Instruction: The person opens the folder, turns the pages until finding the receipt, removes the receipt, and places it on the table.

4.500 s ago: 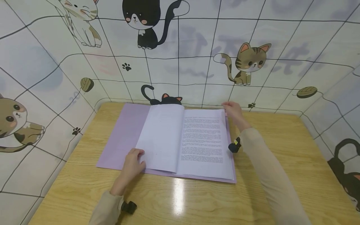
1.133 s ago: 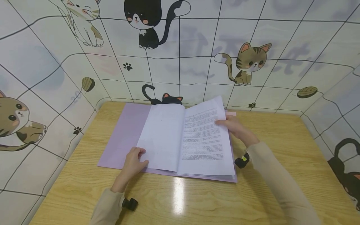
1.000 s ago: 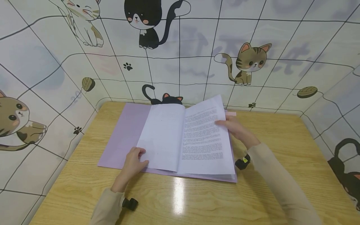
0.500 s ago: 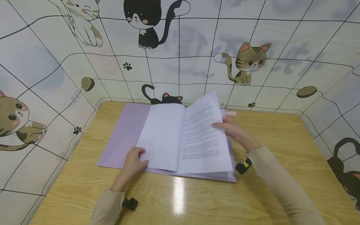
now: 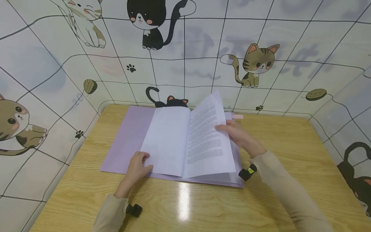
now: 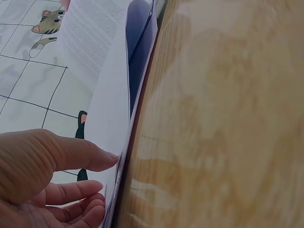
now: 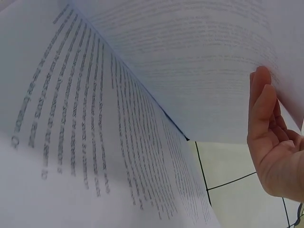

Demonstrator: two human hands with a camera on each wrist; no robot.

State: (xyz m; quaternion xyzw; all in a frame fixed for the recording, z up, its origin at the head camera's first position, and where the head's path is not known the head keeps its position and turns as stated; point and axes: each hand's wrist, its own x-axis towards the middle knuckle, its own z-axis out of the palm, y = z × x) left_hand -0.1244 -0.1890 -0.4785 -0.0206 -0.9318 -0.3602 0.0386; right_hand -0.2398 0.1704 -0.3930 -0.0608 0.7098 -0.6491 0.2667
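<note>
A booklet with a lilac cover [image 5: 125, 141] lies open on the wooden table. Its left page [image 5: 165, 137] is blank; the lifted right page [image 5: 207, 161] carries printed text. My right hand [image 5: 242, 137] pinches that page near its outer edge, thumb in front and fingers behind, and the page's top corner stands up. In the right wrist view, printed text also shows on the page beneath the raised one. My left hand [image 5: 136, 169] rests at the lower outer corner of the blank page, fingers loosely bent and thumb [image 6: 90, 154] near the lower edge.
A pink tab [image 5: 238, 116] sticks out beyond the booklet's upper right corner. Bare tabletop [image 5: 290, 151] extends to the right and in front. Wall covering [image 5: 200, 71] with cat drawings and a grid stands behind the table and on both sides.
My right hand has gone from the booklet's upper right corner to the page's outer edge and taken hold of it. The page has risen and bends leftward. The left hand stays put.
</note>
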